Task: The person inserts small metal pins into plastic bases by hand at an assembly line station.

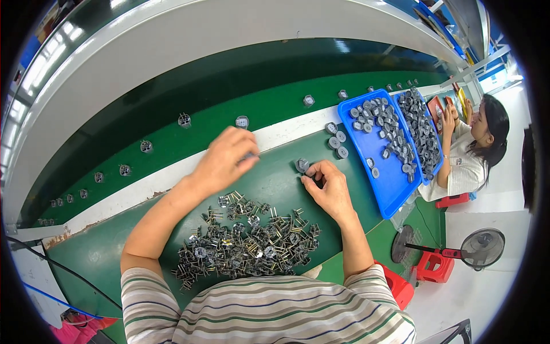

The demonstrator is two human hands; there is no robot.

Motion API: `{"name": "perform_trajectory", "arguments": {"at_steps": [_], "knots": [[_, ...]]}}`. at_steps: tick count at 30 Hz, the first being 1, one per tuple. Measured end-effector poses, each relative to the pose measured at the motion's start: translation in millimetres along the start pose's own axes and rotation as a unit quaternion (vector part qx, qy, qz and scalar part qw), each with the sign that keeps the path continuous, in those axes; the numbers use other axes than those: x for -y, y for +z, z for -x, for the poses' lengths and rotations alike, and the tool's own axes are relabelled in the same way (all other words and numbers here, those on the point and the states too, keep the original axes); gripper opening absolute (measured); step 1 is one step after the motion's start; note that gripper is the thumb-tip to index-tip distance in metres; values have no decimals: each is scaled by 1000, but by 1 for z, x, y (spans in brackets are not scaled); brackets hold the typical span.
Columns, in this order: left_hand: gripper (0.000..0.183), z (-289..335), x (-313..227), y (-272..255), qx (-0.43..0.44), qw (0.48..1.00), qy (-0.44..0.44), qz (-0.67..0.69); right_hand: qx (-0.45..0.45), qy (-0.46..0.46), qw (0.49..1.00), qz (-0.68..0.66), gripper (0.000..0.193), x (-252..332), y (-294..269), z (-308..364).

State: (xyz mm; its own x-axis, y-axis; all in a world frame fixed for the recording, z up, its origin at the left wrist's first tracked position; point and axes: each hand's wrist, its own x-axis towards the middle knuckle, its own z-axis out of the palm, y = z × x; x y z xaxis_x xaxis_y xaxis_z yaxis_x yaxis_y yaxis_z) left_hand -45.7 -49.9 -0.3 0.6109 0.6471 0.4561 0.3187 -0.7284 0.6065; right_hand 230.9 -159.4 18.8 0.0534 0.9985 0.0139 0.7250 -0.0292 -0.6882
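Observation:
My right hand (pixel 331 190) pinches a grey round plastic cap (pixel 302 165) just above the green bench, thumb and forefinger at its side. My left hand (pixel 225 157) is raised near the white strip beside the belt, its fingers curled together. Something small and greyish shows between its thumb and fingers, too blurred to name. Just beyond its knuckles a grey part (pixel 242 122) sits on the green belt. Between my forearms lies a heap of dark pieces with metal pins (pixel 246 243). Several loose grey caps (pixel 334 143) rest on the bench, to the right of my hands.
Two blue trays (pixel 372 172) of grey caps stand at the right. Spaced parts (pixel 184 120) line the green belt (pixel 275 109) behind a white strip (pixel 292 135). A co-worker (pixel 475 143) sits farther right. A fan (pixel 482 249) and red stools (pixel 433 268) are lower right.

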Motion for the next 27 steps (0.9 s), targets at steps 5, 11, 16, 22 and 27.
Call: {"name": "perform_trajectory", "arguments": {"at_steps": [5,11,16,22,27], "knots": [[37,-9,-16,24,147,988,26,41,8,52,999,-4,21,5,-1,-1],[33,-55,-28,47,155,984,74,47,-52,-19,998,-7,23,-11,8,2],[26,-81,-22,79,189,979,-23,79,-104,17,993,-48,22,-13,14,1],[31,-111,-17,81,176,962,-193,80,-122,17,992,-11,16,-18,14,6],[48,-106,-26,81,167,975,-144,37,-158,-30,987,-12,18,-25,19,10]]}}
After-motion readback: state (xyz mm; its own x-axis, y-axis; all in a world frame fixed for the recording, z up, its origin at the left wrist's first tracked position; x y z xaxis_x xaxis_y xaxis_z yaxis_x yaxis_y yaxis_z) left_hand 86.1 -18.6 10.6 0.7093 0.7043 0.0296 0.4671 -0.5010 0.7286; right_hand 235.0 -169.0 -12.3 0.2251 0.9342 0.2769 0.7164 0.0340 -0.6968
